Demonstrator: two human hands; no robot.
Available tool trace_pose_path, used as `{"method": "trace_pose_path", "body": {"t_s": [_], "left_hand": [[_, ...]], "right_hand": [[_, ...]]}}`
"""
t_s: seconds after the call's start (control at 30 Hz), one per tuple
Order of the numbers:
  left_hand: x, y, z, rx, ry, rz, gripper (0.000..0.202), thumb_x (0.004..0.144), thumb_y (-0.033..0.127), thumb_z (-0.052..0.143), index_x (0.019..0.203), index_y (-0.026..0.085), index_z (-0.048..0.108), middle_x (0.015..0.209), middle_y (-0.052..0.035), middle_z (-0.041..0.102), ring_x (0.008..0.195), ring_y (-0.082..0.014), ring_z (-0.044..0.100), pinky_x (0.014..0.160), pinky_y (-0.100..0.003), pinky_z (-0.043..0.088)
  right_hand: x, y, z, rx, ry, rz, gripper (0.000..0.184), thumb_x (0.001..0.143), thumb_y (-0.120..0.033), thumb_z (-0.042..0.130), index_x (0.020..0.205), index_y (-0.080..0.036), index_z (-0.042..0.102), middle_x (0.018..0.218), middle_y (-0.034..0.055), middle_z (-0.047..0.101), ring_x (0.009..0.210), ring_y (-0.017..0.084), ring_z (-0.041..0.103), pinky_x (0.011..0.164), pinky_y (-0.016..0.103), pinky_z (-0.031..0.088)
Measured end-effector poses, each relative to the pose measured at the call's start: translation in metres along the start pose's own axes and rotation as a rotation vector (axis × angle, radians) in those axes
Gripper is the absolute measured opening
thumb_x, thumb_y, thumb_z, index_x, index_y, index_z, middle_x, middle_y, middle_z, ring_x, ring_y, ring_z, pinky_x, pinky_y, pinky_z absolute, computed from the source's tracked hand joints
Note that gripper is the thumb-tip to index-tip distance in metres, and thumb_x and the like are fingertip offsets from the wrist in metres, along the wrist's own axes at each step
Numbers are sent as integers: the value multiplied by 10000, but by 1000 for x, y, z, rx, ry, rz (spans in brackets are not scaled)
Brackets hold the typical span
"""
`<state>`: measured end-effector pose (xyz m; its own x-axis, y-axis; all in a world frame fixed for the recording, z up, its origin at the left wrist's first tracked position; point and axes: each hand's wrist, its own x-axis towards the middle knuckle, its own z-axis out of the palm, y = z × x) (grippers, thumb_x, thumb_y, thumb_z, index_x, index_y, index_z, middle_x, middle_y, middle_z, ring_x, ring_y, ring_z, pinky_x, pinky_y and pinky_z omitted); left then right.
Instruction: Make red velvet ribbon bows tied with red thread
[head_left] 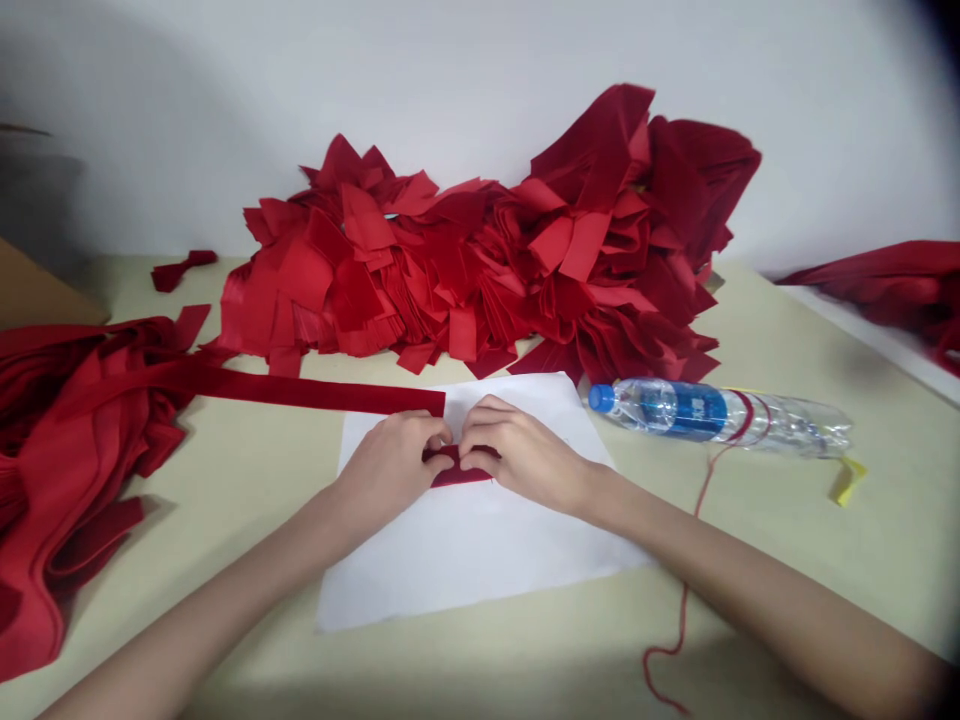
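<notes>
Over a white sheet of paper, my left hand and my right hand meet with curled fingers, both gripping a short piece of dark red velvet ribbon. The thumbs and fingertips pinch it from either side, and part of it is hidden behind them. Just beyond my left hand lies a long red velvet strip, which runs left from the paper toward a heap of red ribbon.
A large pile of red ribbon pieces stands against the wall. To the right lies a plastic bottle wound with red thread, with a yellow scrap beside it. More red fabric sits at the far right; a small red bow lies back left.
</notes>
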<state>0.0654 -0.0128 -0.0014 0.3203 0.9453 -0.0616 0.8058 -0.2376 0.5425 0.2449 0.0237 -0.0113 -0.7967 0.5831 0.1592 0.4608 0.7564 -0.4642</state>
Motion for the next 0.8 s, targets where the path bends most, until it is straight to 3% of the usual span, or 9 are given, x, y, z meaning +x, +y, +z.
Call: {"method": "trace_pose_path", "body": {"t_s": [0.1, 0.2, 0.37, 0.47, 0.67, 0.8], "left_hand": [[7, -5, -3, -38, -60, -40, 110, 741, 293, 574, 800, 200, 572, 800, -14, 624, 704, -184, 569, 570, -288, 403], [12, -8, -6, -45, -109, -61, 190, 710, 339, 595, 839, 204, 561, 860, -28, 613, 795, -213, 571, 619, -308, 423], [12, -8, -6, -21, -178, 2, 100, 731, 276, 552, 810, 216, 558, 834, -23, 598, 889, -239, 538, 699, -339, 423], [11, -7, -5, -32, -186, 29, 57, 744, 252, 546, 781, 214, 567, 844, -25, 592, 907, -233, 526, 726, -338, 417], [6, -4, -4, -118, -186, 26, 126, 788, 263, 515, 684, 200, 549, 652, 25, 560, 593, -139, 498, 530, -264, 351], [4, -3, -3, -112, -164, 36, 181, 798, 254, 513, 630, 192, 528, 579, 40, 521, 531, -118, 453, 501, -257, 305]], "right_hand": [[3, -2, -1, -20, -34, 62, 83, 767, -93, 595, 775, -164, 637, 812, 15, 631, 805, 147, 530, 806, 288, 395], [9, -5, -3, -94, -62, 142, 157, 735, -100, 623, 881, -157, 614, 869, 34, 636, 838, 173, 537, 792, 309, 382], [18, -10, -9, -152, -227, 161, 48, 732, -117, 620, 730, -155, 589, 741, 33, 607, 812, 183, 513, 790, 322, 352], [19, -8, -11, -81, -253, 118, 62, 724, -135, 643, 721, -165, 589, 733, 6, 604, 774, 156, 499, 808, 306, 340], [10, -2, -5, 31, -152, 182, 62, 738, -121, 623, 738, -183, 621, 636, -14, 587, 771, 151, 497, 690, 247, 347], [7, 1, -1, 47, -124, 203, 45, 749, -145, 628, 746, -189, 637, 605, -14, 583, 766, 150, 499, 679, 243, 350]]}}
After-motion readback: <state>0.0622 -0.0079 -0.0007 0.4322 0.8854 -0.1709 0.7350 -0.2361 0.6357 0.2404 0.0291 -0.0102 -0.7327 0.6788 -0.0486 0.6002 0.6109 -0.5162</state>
